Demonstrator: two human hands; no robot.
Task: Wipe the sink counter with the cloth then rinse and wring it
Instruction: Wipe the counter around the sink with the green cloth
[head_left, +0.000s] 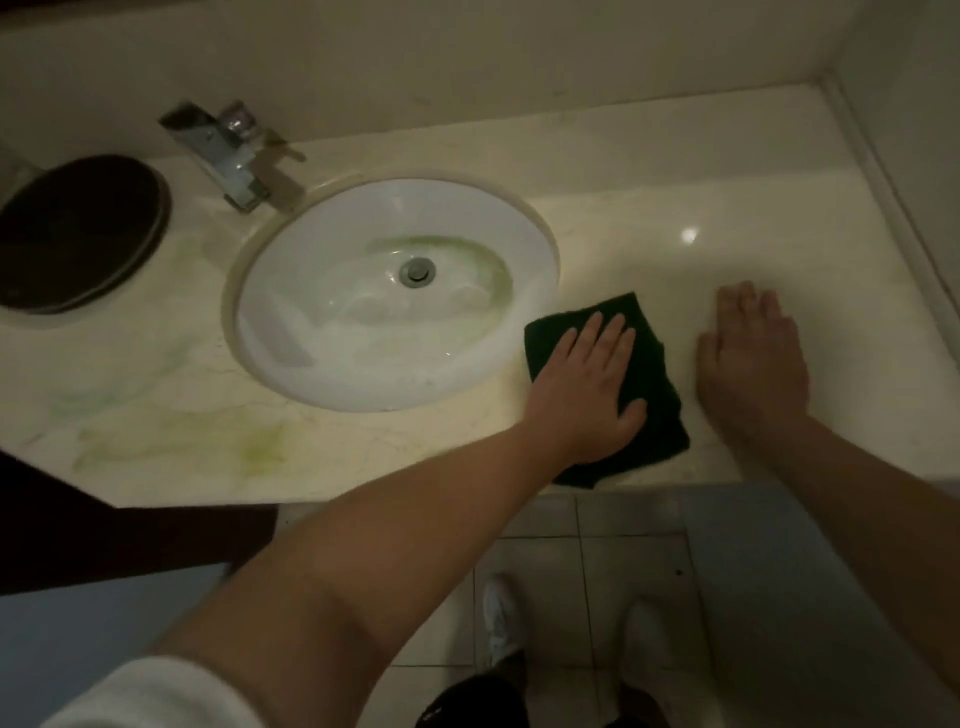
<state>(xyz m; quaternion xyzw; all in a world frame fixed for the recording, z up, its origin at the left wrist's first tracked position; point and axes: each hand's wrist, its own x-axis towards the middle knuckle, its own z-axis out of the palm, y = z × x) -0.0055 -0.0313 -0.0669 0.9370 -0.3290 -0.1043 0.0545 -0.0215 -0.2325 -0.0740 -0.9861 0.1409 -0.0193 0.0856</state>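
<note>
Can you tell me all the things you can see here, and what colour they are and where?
cloth: one, dark green, flat on the counter right of the sink, under the left hand
sink: one, white oval basin with a greenish ring near the drain, set in the counter
drain: one, grey metal, at the bottom of the sink
tap: one, shiny metal, behind the sink
counter: one, cream marble with green smears at the left front
round dark object: one, dark brown, far left on the counter
floor tiles: pale, below the counter
shoes: two, white, on the floor
left hand: flat on the cloth
right hand: flat on the bare counter
</note>
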